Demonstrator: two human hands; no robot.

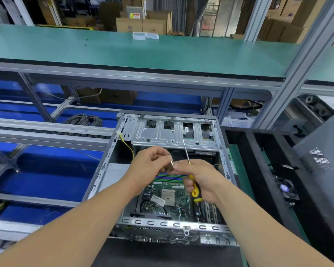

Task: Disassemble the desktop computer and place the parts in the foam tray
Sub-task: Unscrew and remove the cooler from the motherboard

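**Open desktop chassis, both hands at work above it**

Head view.

- Grey steel desktop computer case (162, 189), side panel off, lying flat on the dark bench, its ported rear plate nearest the camera.
- Silver stamped-metal drive cage (174, 132) across the far end of the case.
- Green motherboard (162, 197) on the case floor, a square pale CPU socket at its middle and blue and green memory slots on its far side.
- Yellow cable with white connector (123, 137) draped over the case's left wall.
- Left hand (152, 162) held above the case, fingers curled, pinching a small shiny metal bracket (171, 163) between thumb and fingertips.
- Right hand (201, 180) just beside the left; its fingertips touch the same bracket, while the remaining fingers grip a yellow-and-black-handled screwdriver (194, 187), steel shaft pointing up and away towards the drive cage.
- Black foam tray (258, 170), long channelled compartments, right of the case; a small black cooling fan (285, 189) lies in one.
- Grey perforated metal side panel (322, 160) leaning at the far right edge.
- Green-topped shelf (123, 51) on an aluminium frame above.
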